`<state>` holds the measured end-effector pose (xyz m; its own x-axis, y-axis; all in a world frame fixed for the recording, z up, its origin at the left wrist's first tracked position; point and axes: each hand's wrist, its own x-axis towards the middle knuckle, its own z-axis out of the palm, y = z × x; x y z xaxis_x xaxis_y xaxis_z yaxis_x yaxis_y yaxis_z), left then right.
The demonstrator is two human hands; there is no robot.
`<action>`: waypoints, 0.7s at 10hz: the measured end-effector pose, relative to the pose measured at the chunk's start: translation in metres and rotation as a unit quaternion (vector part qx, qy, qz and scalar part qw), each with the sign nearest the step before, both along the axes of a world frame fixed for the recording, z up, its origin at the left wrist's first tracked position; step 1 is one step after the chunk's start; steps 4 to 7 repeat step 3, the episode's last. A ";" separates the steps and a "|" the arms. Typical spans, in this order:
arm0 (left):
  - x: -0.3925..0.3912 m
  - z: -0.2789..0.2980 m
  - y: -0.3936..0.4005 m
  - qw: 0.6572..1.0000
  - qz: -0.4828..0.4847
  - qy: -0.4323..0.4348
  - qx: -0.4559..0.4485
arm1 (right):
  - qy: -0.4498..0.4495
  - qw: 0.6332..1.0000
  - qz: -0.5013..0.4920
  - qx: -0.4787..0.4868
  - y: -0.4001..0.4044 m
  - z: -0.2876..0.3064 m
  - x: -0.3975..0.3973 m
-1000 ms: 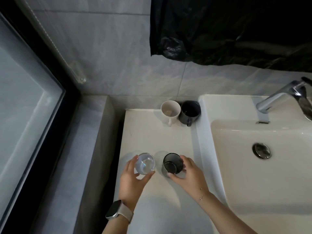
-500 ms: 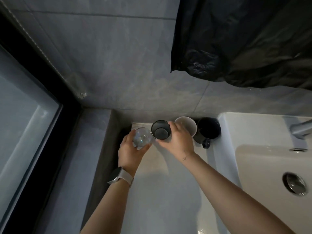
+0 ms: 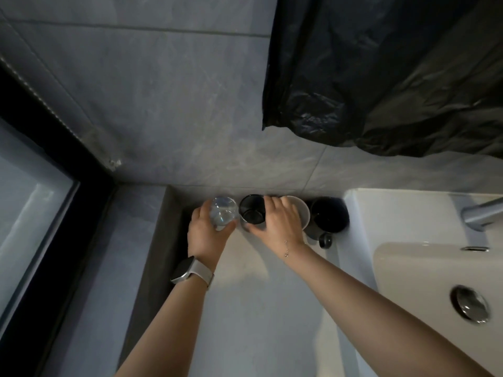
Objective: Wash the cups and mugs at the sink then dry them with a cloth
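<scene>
Four vessels stand in a row at the back of the white counter [image 3: 245, 308], against the wall. My left hand [image 3: 206, 232] grips the clear glass [image 3: 223, 212] at the left end. Beside it my right hand [image 3: 277, 224] is wrapped around the dark glass [image 3: 252, 212]. To the right of that stands a white mug [image 3: 302, 213], partly hidden by my right hand, then a black mug [image 3: 328, 214] with its handle toward me. The white sink [image 3: 408, 268] lies to the right. No cloth is in view.
A chrome tap [image 3: 481, 213] reaches over the basin at the right edge, and a round drain [image 3: 469, 303] sits in its bottom. Black plastic sheeting [image 3: 381, 77] hangs on the tiled wall above. A dark-framed window [image 3: 32, 213] runs along the left.
Both hands carried the clear glass and the dark glass from the front of the counter to the back, beside the two mugs. The view shifted left and upward.
</scene>
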<state>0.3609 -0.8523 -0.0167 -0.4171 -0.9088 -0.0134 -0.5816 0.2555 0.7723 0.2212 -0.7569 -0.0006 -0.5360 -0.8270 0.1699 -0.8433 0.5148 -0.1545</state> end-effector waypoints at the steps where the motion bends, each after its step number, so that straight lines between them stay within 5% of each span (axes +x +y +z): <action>1: -0.001 0.003 0.001 1.000 -0.002 -0.006 0.016 | -0.051 0.999 -0.009 -0.015 0.002 0.000 0.007; 2: -0.001 0.005 -0.003 0.999 -0.021 -0.014 0.022 | -0.081 0.996 0.000 -0.028 0.003 0.004 0.009; 3: 0.000 0.019 -0.005 0.998 -0.033 -0.028 0.050 | -0.212 0.974 -0.002 -0.079 0.011 0.011 0.013; 7: 0.000 0.019 -0.005 0.998 -0.033 -0.028 0.050 | -0.212 0.974 -0.002 -0.079 0.011 0.011 0.013</action>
